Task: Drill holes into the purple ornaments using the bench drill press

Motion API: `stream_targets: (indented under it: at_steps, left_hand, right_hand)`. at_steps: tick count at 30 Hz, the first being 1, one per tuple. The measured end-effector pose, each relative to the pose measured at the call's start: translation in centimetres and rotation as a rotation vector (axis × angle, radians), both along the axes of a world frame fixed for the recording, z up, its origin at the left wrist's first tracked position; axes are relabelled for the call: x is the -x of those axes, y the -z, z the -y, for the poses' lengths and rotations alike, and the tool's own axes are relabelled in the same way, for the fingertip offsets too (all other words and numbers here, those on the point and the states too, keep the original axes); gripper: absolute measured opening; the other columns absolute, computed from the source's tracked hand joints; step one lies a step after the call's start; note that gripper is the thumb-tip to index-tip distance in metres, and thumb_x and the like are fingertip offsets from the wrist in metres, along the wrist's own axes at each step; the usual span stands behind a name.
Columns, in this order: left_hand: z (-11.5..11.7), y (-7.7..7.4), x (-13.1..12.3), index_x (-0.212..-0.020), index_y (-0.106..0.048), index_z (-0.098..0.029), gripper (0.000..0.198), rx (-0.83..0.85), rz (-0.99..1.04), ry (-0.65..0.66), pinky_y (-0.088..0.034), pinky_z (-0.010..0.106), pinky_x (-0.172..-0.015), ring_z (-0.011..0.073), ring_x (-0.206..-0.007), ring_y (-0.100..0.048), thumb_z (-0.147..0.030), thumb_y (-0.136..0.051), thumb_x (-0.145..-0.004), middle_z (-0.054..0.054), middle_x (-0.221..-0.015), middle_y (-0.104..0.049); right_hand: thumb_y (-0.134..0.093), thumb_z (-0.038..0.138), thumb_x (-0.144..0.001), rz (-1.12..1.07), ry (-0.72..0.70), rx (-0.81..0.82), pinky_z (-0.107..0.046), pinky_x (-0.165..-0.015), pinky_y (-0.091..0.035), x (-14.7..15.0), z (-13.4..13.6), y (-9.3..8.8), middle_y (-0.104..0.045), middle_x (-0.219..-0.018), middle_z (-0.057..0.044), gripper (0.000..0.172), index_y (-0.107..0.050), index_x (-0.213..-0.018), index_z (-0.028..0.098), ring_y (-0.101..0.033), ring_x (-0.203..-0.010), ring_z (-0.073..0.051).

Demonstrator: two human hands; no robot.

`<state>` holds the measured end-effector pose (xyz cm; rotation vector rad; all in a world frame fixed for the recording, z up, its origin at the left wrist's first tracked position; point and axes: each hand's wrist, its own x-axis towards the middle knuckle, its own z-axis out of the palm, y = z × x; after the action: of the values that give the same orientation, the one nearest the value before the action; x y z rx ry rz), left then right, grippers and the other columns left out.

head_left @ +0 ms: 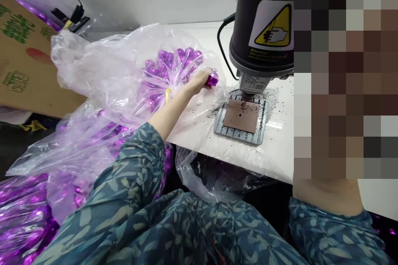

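Observation:
My left hand [200, 82] reaches over the white table, its fingers closed around a shiny purple ball [212, 79]. Whether more than one ball is in the grip I cannot tell. Right beside it is a clear plastic bag [124, 56] with several purple balls [166, 60] in and under its folds. To the right of this hand stands a black drill press [265, 16], its head above a slotted metal base. A brown square plate [241, 118] with a small hole lies on that base. Of my right arm [326, 196] only the forearm and sleeve show; blurred blocks cover the hand.
Dark shavings [273, 101] are scattered around the metal base [263, 126]. A cardboard box [34, 58] stands at the left. Bags of purple balls [25, 215] fill the lower left. An open plastic bag [202, 178] hangs below the edge of the white table [280, 157].

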<state>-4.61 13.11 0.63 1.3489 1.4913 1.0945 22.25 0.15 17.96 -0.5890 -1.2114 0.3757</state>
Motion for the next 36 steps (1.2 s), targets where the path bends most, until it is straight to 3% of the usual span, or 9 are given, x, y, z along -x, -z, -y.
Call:
stream_targets:
  at_steps: [3,7,10,13,17,20,24,29,36]
  left_hand:
    - [4.4,-1.6,-0.1,-0.099,-0.075,-0.022,0.018,0.264,0.260,0.025,-0.073,0.048,-0.086,0.0280,-0.093,-0.084,-0.040,-0.074,-0.097,0.012,-0.096,-0.081]
    - [10.4,-3.5,-0.3,-0.113,-0.076,-0.022,0.033,0.182,0.357,0.096,-0.075,0.049,-0.096,0.0301,-0.114,-0.085,-0.052,-0.079,-0.100,0.014,-0.112,-0.083]
    - [14.2,-3.2,-1.8,-0.127,-0.074,-0.025,0.049,0.115,0.354,0.135,-0.075,0.046,-0.096,0.0284,-0.114,-0.085,-0.059,-0.088,-0.095,0.012,-0.122,-0.084]
    - [16.5,-1.3,-4.2,-0.135,-0.070,-0.025,0.064,0.090,0.327,0.157,-0.074,0.044,-0.092,0.0274,-0.111,-0.085,-0.061,-0.095,-0.088,0.013,-0.129,-0.085]
    - [16.7,1.6,-7.0,-0.134,-0.068,-0.021,0.071,-0.011,0.254,0.131,-0.069,0.040,-0.102,0.0274,-0.124,-0.082,-0.059,-0.100,-0.083,0.015,-0.134,-0.084]
    - [15.4,2.8,-7.9,-0.137,-0.069,-0.020,0.071,-0.039,0.207,0.101,-0.066,0.038,-0.102,0.0243,-0.117,-0.082,-0.052,-0.101,-0.082,0.013,-0.130,-0.085]
    - [14.2,3.1,-8.3,-0.138,-0.072,-0.021,0.072,-0.087,0.179,0.126,-0.065,0.037,-0.098,0.0232,-0.107,-0.080,-0.049,-0.103,-0.080,0.009,-0.124,-0.085]
    - [14.2,3.1,-9.0,-0.138,-0.073,-0.022,0.070,-0.175,0.024,0.184,-0.064,0.034,-0.086,0.0192,-0.091,-0.075,-0.047,-0.103,-0.080,0.007,-0.118,-0.082]
    - [14.4,3.3,-10.3,-0.141,-0.069,-0.021,0.063,-0.341,-0.158,0.245,-0.066,0.040,-0.099,0.0275,-0.117,-0.078,-0.038,-0.096,-0.087,0.012,-0.133,-0.079]
  right_hand:
    - [-0.059,0.084,-0.095,0.004,0.010,0.001,-0.031,-0.066,-0.044,0.5,-0.5,-0.2,-0.048,-0.069,-0.004,0.064,-0.056,-0.083,0.021,-0.068,-0.082,-0.017]
    - [-0.064,0.090,-0.085,-0.069,0.047,-0.110,-0.032,-0.061,-0.028,0.0,-1.7,-0.2,-0.034,-0.058,0.000,0.076,-0.038,-0.068,0.021,-0.041,-0.055,-0.008]
    - [-0.069,0.089,-0.082,-0.128,0.016,-0.236,-0.033,-0.061,-0.016,-0.3,-2.8,0.1,-0.024,-0.054,0.003,0.079,-0.031,-0.065,0.022,-0.024,-0.048,-0.004]
    - [-0.063,0.085,-0.089,-0.158,0.045,-0.334,-0.030,-0.061,-0.014,0.1,-3.4,0.2,-0.016,-0.055,0.004,0.075,-0.029,-0.068,0.021,-0.016,-0.048,-0.003]
    - [-0.065,0.077,-0.090,-0.142,0.023,-0.311,-0.026,-0.060,-0.017,0.8,-3.0,-0.2,-0.018,-0.058,0.004,0.068,-0.033,-0.070,0.020,-0.019,-0.048,-0.001]
    - [-0.063,0.080,-0.089,-0.171,-0.014,-0.315,-0.025,-0.059,-0.017,0.7,-2.0,-0.5,-0.020,-0.056,0.005,0.068,-0.035,-0.072,0.020,-0.020,-0.047,-0.001]
    - [-0.063,0.083,-0.086,-0.065,-0.047,-0.180,-0.025,-0.059,-0.022,0.0,-0.7,-0.9,-0.022,-0.054,0.006,0.069,-0.034,-0.070,0.022,-0.028,-0.046,0.000]
    - [-0.051,0.089,-0.088,-0.004,0.011,-0.131,-0.026,-0.061,-0.025,-0.4,-0.3,-1.1,-0.025,-0.055,0.003,0.079,-0.014,-0.063,0.023,-0.029,-0.048,0.002]
    - [-0.063,0.077,-0.094,-0.030,-0.036,-0.158,-0.024,-0.062,-0.024,-0.2,0.1,-1.1,-0.026,-0.059,0.002,0.074,-0.024,-0.064,0.022,-0.035,-0.050,0.002]
